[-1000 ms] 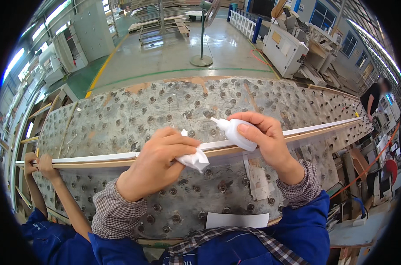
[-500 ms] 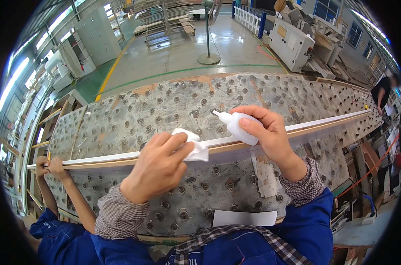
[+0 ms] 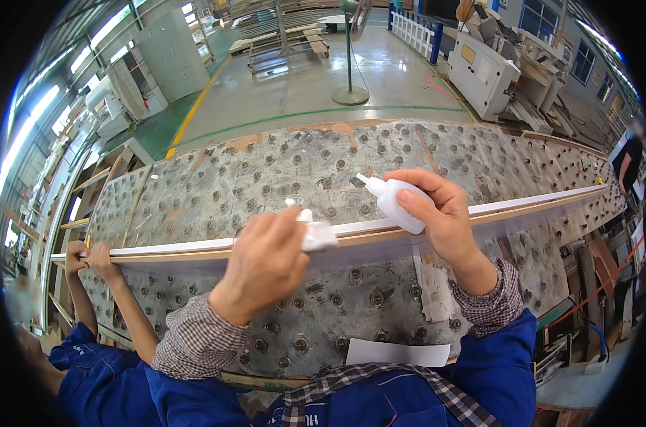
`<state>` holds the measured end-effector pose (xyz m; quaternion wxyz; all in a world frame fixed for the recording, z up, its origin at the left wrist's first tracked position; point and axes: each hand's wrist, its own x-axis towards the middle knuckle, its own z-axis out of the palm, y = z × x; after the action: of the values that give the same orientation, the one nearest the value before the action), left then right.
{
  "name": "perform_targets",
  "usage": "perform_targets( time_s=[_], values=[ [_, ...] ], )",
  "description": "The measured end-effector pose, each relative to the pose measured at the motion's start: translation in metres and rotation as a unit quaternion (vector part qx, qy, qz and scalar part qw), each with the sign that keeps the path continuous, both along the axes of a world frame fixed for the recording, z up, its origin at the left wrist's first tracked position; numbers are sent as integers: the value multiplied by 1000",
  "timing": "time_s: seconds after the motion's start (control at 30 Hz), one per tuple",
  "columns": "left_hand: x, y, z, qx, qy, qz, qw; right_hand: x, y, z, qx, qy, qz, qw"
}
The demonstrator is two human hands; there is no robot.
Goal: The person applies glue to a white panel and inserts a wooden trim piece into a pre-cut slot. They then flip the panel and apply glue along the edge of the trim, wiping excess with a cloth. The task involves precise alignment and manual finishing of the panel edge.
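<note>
In my right hand (image 3: 444,220) is a small white squeeze bottle (image 3: 401,204), tilted so its thin nozzle points up and to the left. My left hand (image 3: 266,260) is closed on a crumpled white cloth or tissue (image 3: 317,233); which of the two I cannot tell. That hand is close above a long board (image 3: 366,236) with a white upper edge and a wood-coloured strip along its side. The board runs across the whole work surface. At its left end, a co-worker's two hands (image 3: 95,261) grip it.
The large grey table (image 3: 266,167) is studded with many round ball rollers. A white sheet (image 3: 398,352) lies at its near edge. Beyond stand a fan on a round base (image 3: 350,95) and a white machine (image 3: 479,75). Another person (image 3: 627,164) is at the far right.
My left hand has turned slightly with the white cloth or tissue, which is now bunched differently. The whole view has shifted a little. The bottle stays in my right hand.
</note>
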<state>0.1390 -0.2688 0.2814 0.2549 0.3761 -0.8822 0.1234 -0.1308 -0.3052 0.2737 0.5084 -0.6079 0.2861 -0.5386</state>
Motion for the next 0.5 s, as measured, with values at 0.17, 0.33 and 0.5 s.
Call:
perform_targets(
  time_s=[0.17,0.33,0.5],
  values=[
    [9,4,7,-47,192,34,980,2,-3,1,-12,11,-4,1000],
    [-44,9,-28,-75,193,-82,975,15,-3,-4,-15,-4,-21,1000],
    [-47,10,-38,-134,89,-60,985,3,0,-3,-19,-1,-40,999]
  ],
)
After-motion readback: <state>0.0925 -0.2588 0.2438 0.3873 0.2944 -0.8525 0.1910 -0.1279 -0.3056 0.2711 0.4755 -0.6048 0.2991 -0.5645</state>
